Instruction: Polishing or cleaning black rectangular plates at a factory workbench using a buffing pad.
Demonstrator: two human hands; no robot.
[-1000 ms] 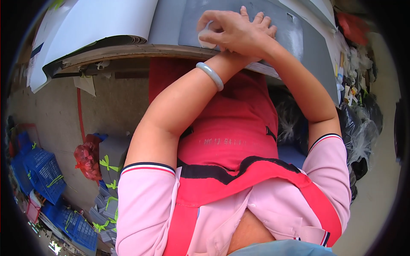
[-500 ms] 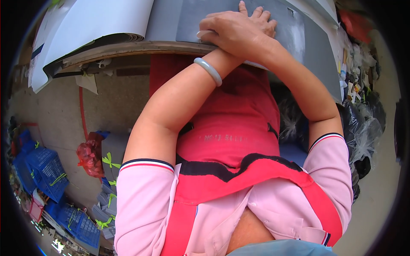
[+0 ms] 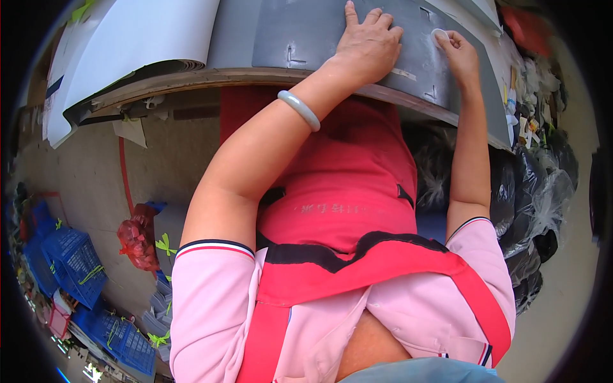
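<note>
A dark grey template sheet point(image 3: 290, 35) with small L-shaped slots near its corners lies on the table at the far side. My left hand point(image 3: 367, 48) presses flat on its middle, fingers spread, a pale bangle point(image 3: 299, 110) round the forearm. To the right of it, my right hand point(image 3: 461, 57) pinches a small white round disc point(image 3: 440, 34) between thumb and fingers, over the sheet's right part. Whitish smears mark the sheet around there. Whether the disc touches the sheet, I cannot tell.
White sheets point(image 3: 147, 38) with a curled edge lie at the table's left. Black plastic bags point(image 3: 523, 204) heap up at the right. On the floor to the left are blue crates point(image 3: 73, 258) and a red bag point(image 3: 138, 239). The table's near edge point(image 3: 191, 78) runs before my apron.
My right hand has uncrossed from over my left wrist and swung right with the white disc. My left hand keeps pressing on the sheet, which now shows its left slot.
</note>
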